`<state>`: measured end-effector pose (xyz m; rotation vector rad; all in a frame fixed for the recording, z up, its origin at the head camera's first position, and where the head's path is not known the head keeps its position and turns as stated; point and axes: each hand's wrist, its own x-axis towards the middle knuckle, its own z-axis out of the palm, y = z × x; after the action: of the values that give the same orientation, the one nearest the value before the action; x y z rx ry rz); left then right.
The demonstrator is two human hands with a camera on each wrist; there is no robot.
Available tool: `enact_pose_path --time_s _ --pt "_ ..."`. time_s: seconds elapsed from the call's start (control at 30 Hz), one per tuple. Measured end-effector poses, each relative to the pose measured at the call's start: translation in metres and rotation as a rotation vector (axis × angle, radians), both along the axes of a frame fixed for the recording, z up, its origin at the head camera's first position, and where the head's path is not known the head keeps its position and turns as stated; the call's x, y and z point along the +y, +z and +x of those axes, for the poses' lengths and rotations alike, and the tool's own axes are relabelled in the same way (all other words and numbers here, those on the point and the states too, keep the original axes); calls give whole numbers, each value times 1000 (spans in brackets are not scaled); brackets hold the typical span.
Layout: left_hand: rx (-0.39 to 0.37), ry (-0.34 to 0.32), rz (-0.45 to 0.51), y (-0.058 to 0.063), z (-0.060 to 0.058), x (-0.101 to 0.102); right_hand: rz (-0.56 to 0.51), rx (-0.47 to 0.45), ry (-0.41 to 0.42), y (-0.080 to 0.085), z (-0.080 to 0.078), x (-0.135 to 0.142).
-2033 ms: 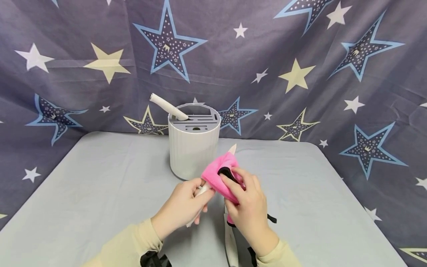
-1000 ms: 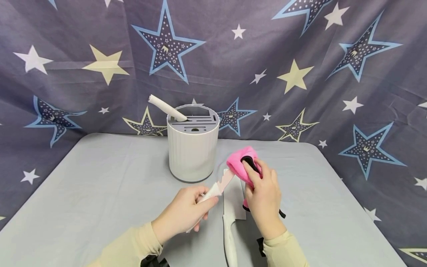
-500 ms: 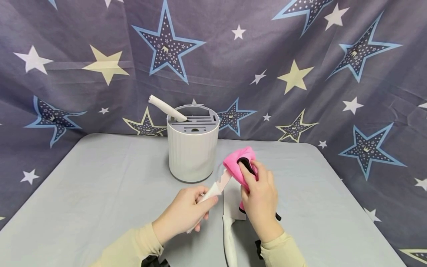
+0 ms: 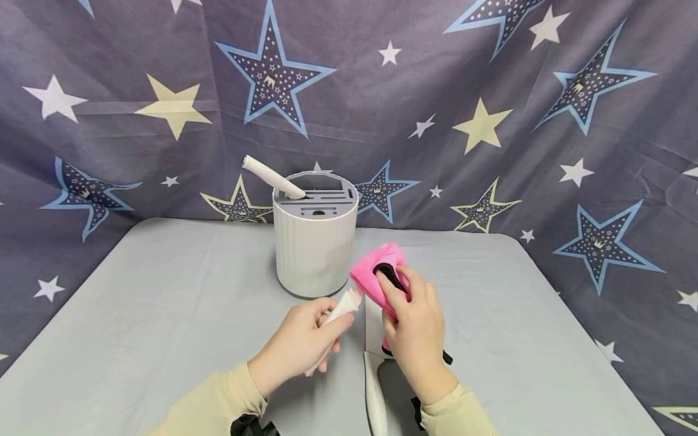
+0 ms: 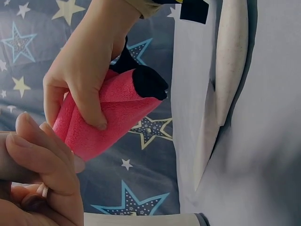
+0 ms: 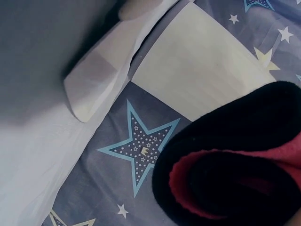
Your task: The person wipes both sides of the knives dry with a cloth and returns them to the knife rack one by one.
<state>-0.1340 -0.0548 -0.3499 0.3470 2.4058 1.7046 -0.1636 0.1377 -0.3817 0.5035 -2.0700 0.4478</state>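
My left hand point(image 4: 297, 345) grips the white handle of a knife point(image 4: 342, 307), its blade pointing up and to the right. Folded over most of that blade is a pink cleaning cloth point(image 4: 371, 272) with black edging, held by my right hand point(image 4: 417, 336). Only a short stretch of blade shows next to the handle. In the left wrist view, the right thumb presses the fluffy cloth point(image 5: 108, 117) near the left fingertips point(image 5: 28, 125). Under the right hand lies a white-handled cleaver point(image 4: 375, 393), its blade partly hidden.
A white ribbed knife holder point(image 4: 313, 260) with a grey slotted top stands behind the hands. One white knife handle point(image 4: 272, 175) leans out of it to the left. A starry curtain point(image 4: 436, 91) hangs behind the grey-covered table point(image 4: 191, 290).
My right hand slid the cloth up the blade toward the tip, uncovering it, then back down to the handle. The left hand kept its grip almost in place.
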Motion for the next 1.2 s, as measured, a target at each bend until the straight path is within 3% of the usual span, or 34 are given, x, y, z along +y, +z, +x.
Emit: enact_pose_path --time_s 0.47,1.2 --pt "11 40 58 -3 -1 0 17 20 74 1 13 -12" --pt "-4 -40 54 -1 11 -1 -26 11 -71 0 -2 0"
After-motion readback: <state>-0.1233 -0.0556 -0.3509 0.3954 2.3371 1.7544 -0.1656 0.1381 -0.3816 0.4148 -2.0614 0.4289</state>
